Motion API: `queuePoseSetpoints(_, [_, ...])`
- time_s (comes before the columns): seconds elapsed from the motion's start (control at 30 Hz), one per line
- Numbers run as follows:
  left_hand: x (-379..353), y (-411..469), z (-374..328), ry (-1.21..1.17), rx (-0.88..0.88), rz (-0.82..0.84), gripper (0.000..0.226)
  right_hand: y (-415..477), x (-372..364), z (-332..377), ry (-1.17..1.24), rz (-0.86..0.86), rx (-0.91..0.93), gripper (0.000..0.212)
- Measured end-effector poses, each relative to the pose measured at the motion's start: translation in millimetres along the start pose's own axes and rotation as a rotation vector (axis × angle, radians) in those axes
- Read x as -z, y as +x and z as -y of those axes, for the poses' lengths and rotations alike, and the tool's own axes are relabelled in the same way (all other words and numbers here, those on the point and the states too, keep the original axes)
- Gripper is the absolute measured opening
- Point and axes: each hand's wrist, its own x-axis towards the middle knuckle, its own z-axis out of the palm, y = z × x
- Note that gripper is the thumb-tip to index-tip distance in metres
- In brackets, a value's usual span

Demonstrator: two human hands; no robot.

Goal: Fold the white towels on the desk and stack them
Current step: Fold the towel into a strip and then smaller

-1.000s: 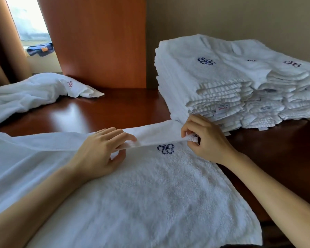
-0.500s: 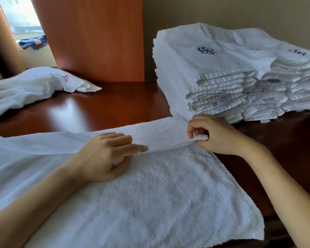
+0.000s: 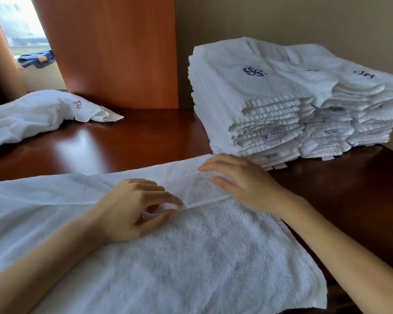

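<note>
My left hand (image 3: 132, 209) rests loose on the towel (image 3: 191, 257) at the desk's (image 3: 123, 141) near edge; right hand (image 3: 243, 182) flat, holding nothing.

- Beyond your right fingers (image 3: 216, 166), a beige wall (image 3: 281, 19) meets a reddish wooden panel (image 3: 114, 48).
- Far left of your left fingers (image 3: 163, 194), a bright window (image 3: 16, 26) glares off the glossy desk (image 3: 100, 143).
</note>
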Motion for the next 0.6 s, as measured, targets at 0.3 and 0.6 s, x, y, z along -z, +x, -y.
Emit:
queuePoseSetpoints(0.3, [-1, -5, 2, 0.068, 0.052, 0.016, 0.025, 8, -4, 17, -0.109, 0.428, -0.277, 0.091])
queuePoseSetpoints(0.6, [38, -93, 30, 0.289, 0.400, -0.139, 0.027, 103, -20, 124, -0.457, 0.250, -0.316, 0.040])
